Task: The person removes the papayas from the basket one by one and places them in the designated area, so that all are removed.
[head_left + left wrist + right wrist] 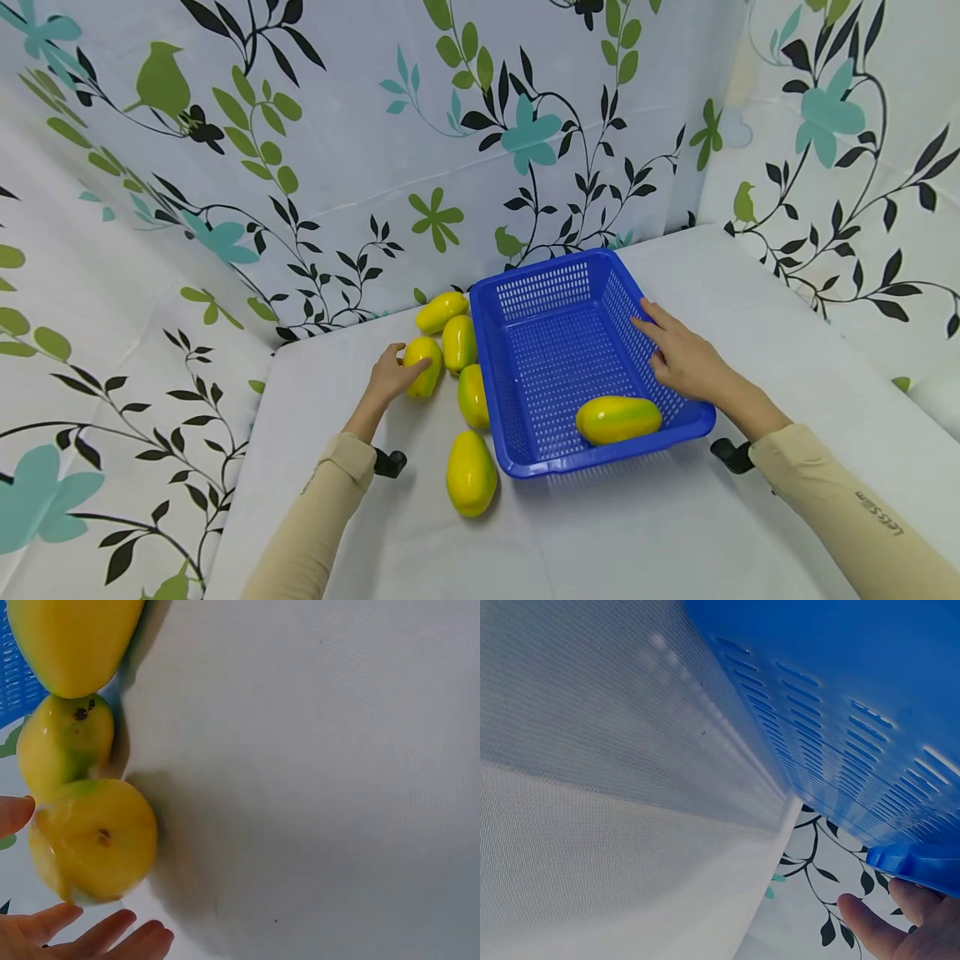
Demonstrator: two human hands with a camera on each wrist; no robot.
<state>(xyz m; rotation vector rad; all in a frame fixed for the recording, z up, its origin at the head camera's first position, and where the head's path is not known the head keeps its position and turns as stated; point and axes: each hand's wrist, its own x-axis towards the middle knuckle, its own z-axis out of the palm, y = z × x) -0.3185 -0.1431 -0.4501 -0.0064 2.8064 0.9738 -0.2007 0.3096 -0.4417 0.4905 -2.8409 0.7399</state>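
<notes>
My left hand (396, 375) reaches round a yellow-green papaya (424, 365), thumb on one side and spread fingers on the other. In the left wrist view, the thumb and fingertips (146, 941) are right at the edge of this papaya (94, 844). My right hand (690, 358) holds the right rim of a blue plastic basket (483, 367), with fingers at the rim's edge in the right wrist view. One papaya (618, 419) lies inside the basket at its near side.
Other papayas lie left of the basket: one at the back (441, 312), one beside the held-round fruit (459, 343), one against the basket wall (473, 397) and one nearer me (471, 473). A leaf-patterned cloth (360, 167) hangs behind the white-covered table (585, 533).
</notes>
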